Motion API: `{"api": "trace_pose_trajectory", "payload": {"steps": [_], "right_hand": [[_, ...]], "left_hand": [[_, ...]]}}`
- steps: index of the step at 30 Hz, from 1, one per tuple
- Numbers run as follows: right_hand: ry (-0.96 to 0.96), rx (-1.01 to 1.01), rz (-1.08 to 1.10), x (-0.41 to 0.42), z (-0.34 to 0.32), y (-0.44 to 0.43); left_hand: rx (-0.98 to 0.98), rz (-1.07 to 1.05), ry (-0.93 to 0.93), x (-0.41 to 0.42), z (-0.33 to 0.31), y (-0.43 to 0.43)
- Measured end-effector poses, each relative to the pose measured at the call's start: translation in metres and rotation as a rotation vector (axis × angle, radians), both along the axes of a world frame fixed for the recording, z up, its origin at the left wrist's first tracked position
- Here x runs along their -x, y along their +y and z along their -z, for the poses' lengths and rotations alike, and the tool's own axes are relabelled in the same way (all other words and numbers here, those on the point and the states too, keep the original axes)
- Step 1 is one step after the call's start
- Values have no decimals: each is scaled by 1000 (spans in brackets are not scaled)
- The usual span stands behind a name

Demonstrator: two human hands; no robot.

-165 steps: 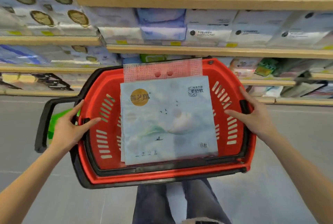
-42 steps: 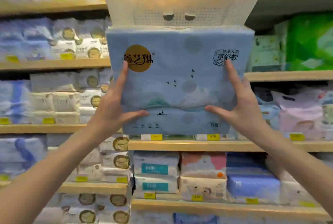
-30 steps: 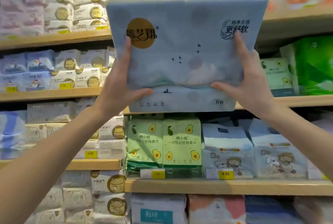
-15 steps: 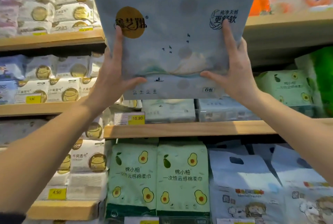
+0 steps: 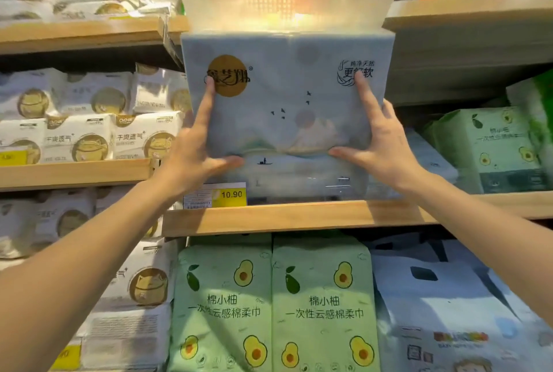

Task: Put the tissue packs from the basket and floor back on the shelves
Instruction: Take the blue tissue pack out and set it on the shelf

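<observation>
Holding the pale blue tissue pack (image 5: 287, 120) upright at the centre of view, both hands flank it: the left hand (image 5: 191, 153) at the pack's 9 o'clock, the right hand (image 5: 383, 144) at its 3 o'clock. Each grip is clamped on the pack, with the index finger straight up the printed face, the thumb laid across the lower front, and the other fingers hidden round the side edges. The pack's perforated handle flap (image 5: 284, 3) stands up at 12 o'clock. Its bottom edge sits just above the wooden shelf (image 5: 299, 217); whether it touches the board I cannot tell. A yellow price tag (image 5: 215, 195) marked 10.90 is at the pack's 7 o'clock. Green avocado-print packs (image 5: 269, 305) fill the bay at 6 o'clock, and white packs (image 5: 89, 138) with gold emblems sit at 9 o'clock.
</observation>
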State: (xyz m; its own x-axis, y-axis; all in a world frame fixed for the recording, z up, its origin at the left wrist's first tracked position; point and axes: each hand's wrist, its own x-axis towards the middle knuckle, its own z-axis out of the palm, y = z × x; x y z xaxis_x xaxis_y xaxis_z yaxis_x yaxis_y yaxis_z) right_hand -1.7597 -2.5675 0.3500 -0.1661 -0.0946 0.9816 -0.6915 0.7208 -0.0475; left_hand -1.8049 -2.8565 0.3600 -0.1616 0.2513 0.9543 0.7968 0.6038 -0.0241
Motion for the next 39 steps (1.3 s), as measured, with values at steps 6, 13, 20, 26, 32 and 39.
{"api": "trace_pose_trajectory", "payload": {"steps": [6,13,20,26,32,39], "right_hand": [[-99,-3,114,27,-11,4],[-214,-60,170,43,-22,11],[-348,-159,271,50,-29,19],[-486,-226,342,60,-39,28],[-513,-219,364,76,-39,29],[-539,-248,407,83,-42,28]], "left_hand": [[12,-42,-146,15,-1,5],[90,-60,-245,31,-12,3],[150,-222,-342,49,-21,5],[174,-368,-458,55,-27,6],[154,-431,-555,58,-26,16],[150,-470,-606,64,-29,18]]}}
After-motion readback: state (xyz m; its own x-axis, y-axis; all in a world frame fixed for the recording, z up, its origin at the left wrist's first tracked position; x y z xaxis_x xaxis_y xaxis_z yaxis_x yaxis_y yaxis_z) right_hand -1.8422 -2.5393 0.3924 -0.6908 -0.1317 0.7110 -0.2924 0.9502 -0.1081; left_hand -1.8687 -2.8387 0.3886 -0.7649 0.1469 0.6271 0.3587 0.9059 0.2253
